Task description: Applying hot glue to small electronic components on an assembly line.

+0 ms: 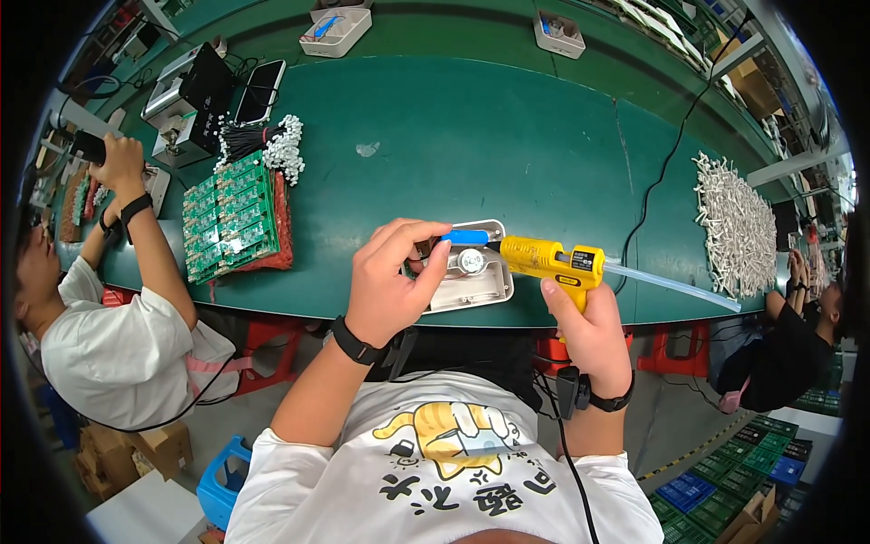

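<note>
My left hand (388,279) pinches the left end of a small blue cylinder (466,238), which looks like a battery cell, between thumb and fingertips. Below it lies a white plastic housing (494,292) at the table's near edge, with a round silvery part (471,263) inside. Wrapped around the handle of a yellow hot glue gun (533,257) is my right hand (591,328). Its dark nozzle points left, close to the blue cylinder's right end; whether they touch I cannot tell. A clear glue stick (675,283) sticks out of the gun's back. My left fingers partly hide the housing's left side.
Stacked green circuit boards (231,218) and a bundle of white-tipped wires (283,150) lie left on the green table (408,136). White pieces (736,227) are heaped at right. Housings (335,34) stand at the back. A black cable (666,172) crosses the tabletop. Co-workers sit both sides.
</note>
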A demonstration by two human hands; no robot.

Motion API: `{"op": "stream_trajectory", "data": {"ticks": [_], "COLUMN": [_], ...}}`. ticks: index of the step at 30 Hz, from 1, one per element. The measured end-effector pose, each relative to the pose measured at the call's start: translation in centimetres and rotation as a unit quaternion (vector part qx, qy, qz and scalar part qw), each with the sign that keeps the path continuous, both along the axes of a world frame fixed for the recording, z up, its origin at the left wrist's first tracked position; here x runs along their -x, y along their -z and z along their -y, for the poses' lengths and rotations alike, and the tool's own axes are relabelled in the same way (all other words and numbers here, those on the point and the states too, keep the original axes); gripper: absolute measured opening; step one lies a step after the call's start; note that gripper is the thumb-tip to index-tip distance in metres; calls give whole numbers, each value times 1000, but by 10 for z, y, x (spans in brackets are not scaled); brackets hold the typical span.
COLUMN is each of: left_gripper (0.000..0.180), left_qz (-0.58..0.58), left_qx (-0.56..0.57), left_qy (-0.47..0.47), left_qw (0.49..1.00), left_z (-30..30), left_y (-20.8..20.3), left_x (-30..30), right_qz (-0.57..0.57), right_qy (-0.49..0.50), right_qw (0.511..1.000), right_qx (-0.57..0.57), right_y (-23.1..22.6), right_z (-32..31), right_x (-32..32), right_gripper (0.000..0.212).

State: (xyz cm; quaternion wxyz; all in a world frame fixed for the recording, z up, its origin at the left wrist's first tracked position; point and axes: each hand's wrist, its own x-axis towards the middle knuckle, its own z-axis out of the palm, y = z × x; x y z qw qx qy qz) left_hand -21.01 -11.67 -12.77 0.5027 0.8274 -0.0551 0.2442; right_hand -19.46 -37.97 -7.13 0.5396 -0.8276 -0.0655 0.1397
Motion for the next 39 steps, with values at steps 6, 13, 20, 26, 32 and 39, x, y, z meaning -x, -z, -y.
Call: {"op": "stream_trajectory", "data": {"ticks": [6,13,20,26,32,39], "left_gripper": [17,15,13,15,17,17], "left_qz": [24,-42,-169,-175,-150,-151], "left_qx": [-45,-66,58,63,-54,-42], "left_qy": [-7,-18,-9,-17,8,14], "left_qw": [999,997,984,982,987,988], "left_z": [1,-9,-8,-9,-15,-16], "left_y": [-6,1,1,5,0,4], "left_x": [1,-2,-9,-11,-15,-12], "right_qz": [-30,-16,-29,24,-2,14], "right_qy": [25,39,5,37,22,12], "right_qw": [998,997,999,998,1000,1000], "right_qx": [-49,-70,-20,-42,-20,9], "right_y": [7,12,13,8,2,-4], "right_z": [5,-4,-2,-5,0,-5], "right_x": [3,-5,-12,-1,3,4], "right_gripper": [27,25,25,26,27,27]}}
